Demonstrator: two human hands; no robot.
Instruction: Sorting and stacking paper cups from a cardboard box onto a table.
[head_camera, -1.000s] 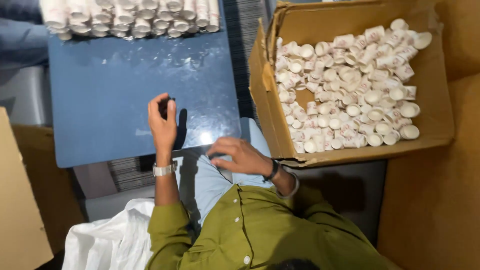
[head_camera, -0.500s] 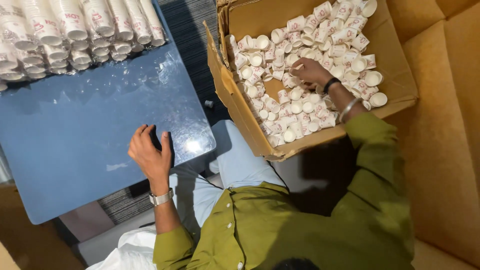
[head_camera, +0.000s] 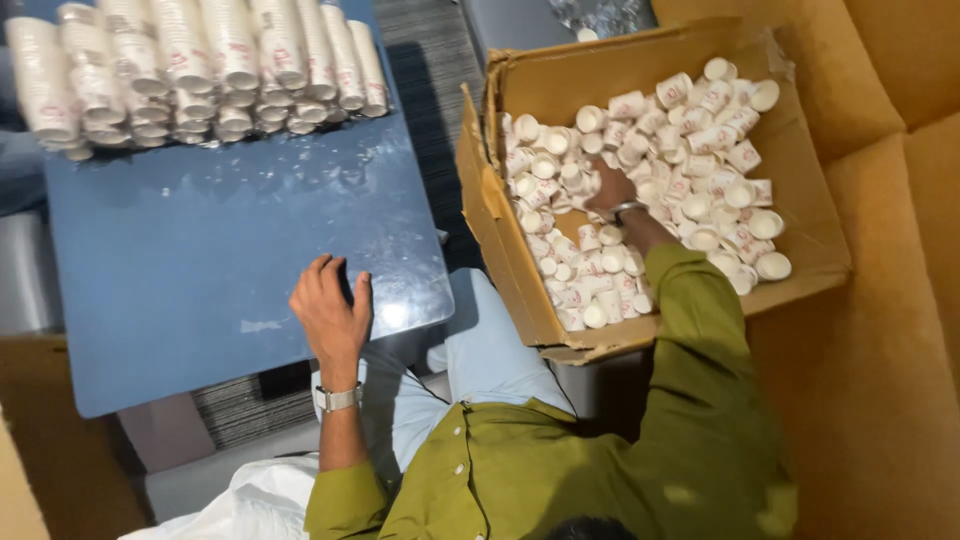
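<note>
The right hand (head_camera: 612, 190) is sunk among the loose paper cups (head_camera: 700, 150) in the cardboard box (head_camera: 500, 215) at about 2 o'clock from the person; its fingers are buried among the cups, so whether it grips one cannot be told. The cups, white with red print, lie jumbled in one heap, far too many and too overlapped to count. The left hand (head_camera: 332, 310) rests at the near edge of the blue counter (head_camera: 200, 250), at about 10 o'clock, fingers curled loosely and holding nothing. It wears one wristwatch (head_camera: 337, 398); a dark band (head_camera: 628, 209) circles the right wrist.

Across the counter's far edge, at 11 o'clock, lie stacked cups (head_camera: 200, 60) in roughly ten nested rows; the leftmost rows run out of view at the top and left. The box's near flap (head_camera: 480, 190) stands between counter and cups. Tan cushions (head_camera: 880, 350) fill the right side. White cloth (head_camera: 250, 505) at 7 o'clock is cut off by the bottom edge. Something shiny (head_camera: 600, 15) at 12 o'clock is too blurred to name.
</note>
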